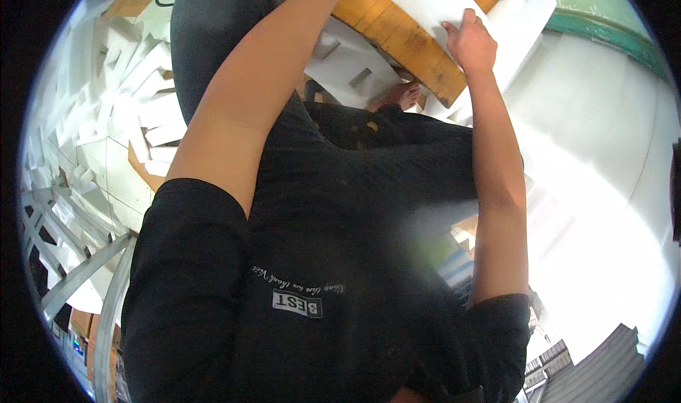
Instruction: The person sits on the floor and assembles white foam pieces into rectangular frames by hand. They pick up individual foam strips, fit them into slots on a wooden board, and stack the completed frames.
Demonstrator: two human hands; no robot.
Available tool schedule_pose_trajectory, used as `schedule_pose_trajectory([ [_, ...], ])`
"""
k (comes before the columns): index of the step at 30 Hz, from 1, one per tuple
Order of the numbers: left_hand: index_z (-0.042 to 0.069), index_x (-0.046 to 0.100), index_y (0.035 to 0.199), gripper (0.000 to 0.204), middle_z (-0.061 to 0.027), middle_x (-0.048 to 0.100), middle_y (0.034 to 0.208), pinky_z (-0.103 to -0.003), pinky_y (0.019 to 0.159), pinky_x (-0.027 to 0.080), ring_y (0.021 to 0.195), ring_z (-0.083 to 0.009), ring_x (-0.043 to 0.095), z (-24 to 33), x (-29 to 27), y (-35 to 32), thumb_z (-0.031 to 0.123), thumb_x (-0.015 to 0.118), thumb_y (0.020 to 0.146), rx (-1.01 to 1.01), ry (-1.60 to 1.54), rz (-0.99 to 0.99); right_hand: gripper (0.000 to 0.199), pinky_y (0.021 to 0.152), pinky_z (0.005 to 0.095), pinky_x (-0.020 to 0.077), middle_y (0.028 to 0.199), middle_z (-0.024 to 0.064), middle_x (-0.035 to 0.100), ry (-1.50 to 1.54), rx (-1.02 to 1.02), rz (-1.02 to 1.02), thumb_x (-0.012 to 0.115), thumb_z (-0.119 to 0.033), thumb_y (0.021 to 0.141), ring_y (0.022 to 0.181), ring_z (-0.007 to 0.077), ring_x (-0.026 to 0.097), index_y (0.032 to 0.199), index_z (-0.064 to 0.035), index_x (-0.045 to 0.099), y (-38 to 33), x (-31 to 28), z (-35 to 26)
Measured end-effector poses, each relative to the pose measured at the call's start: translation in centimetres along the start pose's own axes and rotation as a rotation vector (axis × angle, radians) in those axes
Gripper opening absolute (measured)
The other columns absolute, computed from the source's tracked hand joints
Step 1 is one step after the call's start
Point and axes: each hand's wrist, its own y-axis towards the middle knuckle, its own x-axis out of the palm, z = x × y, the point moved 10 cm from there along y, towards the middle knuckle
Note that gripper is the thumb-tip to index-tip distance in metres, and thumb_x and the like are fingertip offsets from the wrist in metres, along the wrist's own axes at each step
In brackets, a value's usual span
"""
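Note:
My left forearm (259, 69) reaches up past the top edge, and its hand is out of the picture. At the upper right, my right hand (473, 47) rests on a white, foam-like piece (418, 2). Its fingers are curled against the white surface, with the thumb toward the left. Beneath that piece lies a yellow-brown wooden board (397, 34), whose near end comes close to my right wrist. The far end of the white piece runs out of view.
White offcuts (142, 84) lie heaped on the tiled floor at the left. A metal rack (89, 275) stands at the lower left. My bare foot (404, 96) shows below the board. A green ledge (610, 37) runs along the upper right. Grey corrugated material (599, 367) is at the lower right.

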Motion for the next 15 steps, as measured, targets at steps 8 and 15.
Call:
schedule_pose_trajectory([
  [8,-0.007,0.043,0.148,0.109,-0.0311,0.049,0.149,-0.047,0.119,0.033,0.140,-0.0431,0.046,-0.2,0.0,-0.5,0.062,0.084,0.075,0.120,0.145,0.141,0.061,0.082,0.0508,0.0592,0.110,0.0193,0.070,0.031,-0.185,0.049,0.061,-0.060,0.096,0.100,0.0366,0.073,0.116,-0.0038,0.055,1.2,-1.6,-2.6],
  [15,-0.008,0.040,0.149,0.111,-0.0312,0.051,0.147,-0.048,0.115,0.039,0.138,-0.0418,0.048,-1.8,0.9,-0.2,0.052,0.090,0.071,0.033,-0.080,0.159,0.050,0.072,0.0499,0.0594,0.099,0.0154,0.072,-0.005,-0.090,0.125,0.064,-0.055,0.096,0.089,0.0349,0.074,0.104,-0.0057,0.057,3.0,-1.5,-5.6],
])
